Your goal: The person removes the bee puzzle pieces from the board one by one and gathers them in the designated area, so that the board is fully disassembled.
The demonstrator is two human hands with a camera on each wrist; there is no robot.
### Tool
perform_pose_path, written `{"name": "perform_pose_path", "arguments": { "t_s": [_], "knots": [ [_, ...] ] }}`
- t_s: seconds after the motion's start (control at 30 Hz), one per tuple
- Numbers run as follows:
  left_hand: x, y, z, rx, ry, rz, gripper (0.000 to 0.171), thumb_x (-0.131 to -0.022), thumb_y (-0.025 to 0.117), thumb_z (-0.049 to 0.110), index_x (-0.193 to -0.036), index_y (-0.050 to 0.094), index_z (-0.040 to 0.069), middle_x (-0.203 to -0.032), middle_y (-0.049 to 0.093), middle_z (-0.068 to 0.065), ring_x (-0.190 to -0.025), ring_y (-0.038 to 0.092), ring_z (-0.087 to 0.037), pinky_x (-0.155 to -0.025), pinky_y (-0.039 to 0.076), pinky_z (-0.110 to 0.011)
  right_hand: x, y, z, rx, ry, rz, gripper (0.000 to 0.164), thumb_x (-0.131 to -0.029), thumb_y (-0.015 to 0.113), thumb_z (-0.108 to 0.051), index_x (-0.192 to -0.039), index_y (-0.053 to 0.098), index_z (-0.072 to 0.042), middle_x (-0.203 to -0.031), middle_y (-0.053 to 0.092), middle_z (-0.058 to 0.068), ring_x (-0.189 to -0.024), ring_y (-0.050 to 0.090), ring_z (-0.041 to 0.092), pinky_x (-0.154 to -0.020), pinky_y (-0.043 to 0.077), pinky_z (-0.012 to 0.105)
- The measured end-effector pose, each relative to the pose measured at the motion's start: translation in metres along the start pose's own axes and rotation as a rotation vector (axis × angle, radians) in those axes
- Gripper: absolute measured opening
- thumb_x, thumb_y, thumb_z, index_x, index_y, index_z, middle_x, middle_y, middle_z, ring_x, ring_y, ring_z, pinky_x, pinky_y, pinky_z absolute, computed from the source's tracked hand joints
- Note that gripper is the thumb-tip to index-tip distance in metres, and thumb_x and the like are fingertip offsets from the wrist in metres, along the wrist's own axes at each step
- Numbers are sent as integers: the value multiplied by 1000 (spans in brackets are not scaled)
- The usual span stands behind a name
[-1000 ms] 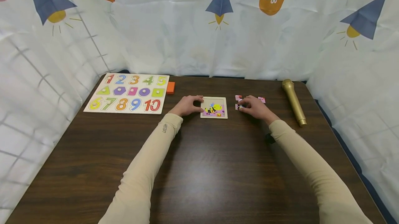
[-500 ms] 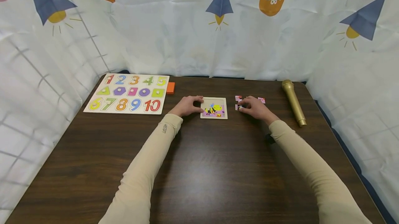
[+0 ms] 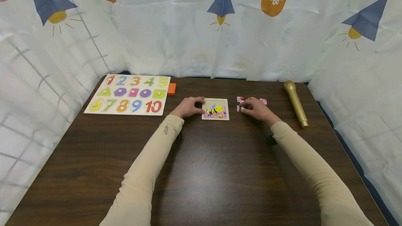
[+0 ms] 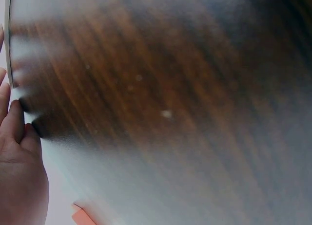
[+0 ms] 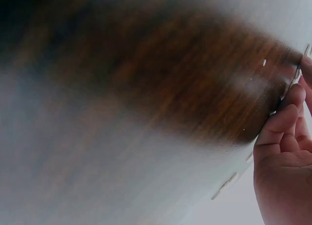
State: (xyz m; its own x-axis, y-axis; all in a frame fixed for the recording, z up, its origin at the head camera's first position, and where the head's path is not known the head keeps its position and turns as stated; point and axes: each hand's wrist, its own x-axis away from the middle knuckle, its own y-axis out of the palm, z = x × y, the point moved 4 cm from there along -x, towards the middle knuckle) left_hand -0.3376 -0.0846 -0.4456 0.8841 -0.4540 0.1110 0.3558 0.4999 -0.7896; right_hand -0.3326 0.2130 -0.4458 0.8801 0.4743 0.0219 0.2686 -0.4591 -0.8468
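A small square puzzle board (image 3: 216, 118) with a pale wooden rim lies flat near the table's middle, showing a yellow-and-black bee (image 3: 216, 110). My left hand (image 3: 188, 107) holds the board at its left edge, thumb near the lower corner and index finger near the upper one. To the right of the board are several loose pink jigsaw pieces, one at the back (image 3: 240, 99) and one nearer piece (image 3: 239, 108). My right hand (image 3: 257, 108) pinches at the nearer piece with thumb and fingers, partly covering the group. In the right wrist view, its fingers (image 5: 282, 120) reach down to the tabletop.
A white number-and-shape board (image 3: 125, 96) lies at the back left, with an orange block (image 3: 171, 88) at its right side. A gold microphone (image 3: 296, 103) lies on the right of the dark wooden table (image 3: 201, 170). Printed white curtains (image 3: 176, 44) surround the table.
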Motion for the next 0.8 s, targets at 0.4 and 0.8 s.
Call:
{"name": "perform_pose_path", "arguments": {
  "t_s": [0.4,0.8],
  "knots": [
    [0,1,0,-11,13,8,49,-88,74,27,-131,62,7,-149,46,-2,-140,37,-25,-114,29,-40,-1,-7,-4,-46,20,-2,28,-93,67,-16,-116,67,0,-116,60,19,-93,58,30,-83,48,45],
    [0,1,1,-39,36,9,49,-89,73,25,-132,61,6,-149,46,-4,-140,38,-26,-114,30,-39,-23,16,-43,-56,19,-29,31,-96,64,-22,-120,67,-4,-117,64,12,-99,55,26,-89,47,42]
  ]
}}
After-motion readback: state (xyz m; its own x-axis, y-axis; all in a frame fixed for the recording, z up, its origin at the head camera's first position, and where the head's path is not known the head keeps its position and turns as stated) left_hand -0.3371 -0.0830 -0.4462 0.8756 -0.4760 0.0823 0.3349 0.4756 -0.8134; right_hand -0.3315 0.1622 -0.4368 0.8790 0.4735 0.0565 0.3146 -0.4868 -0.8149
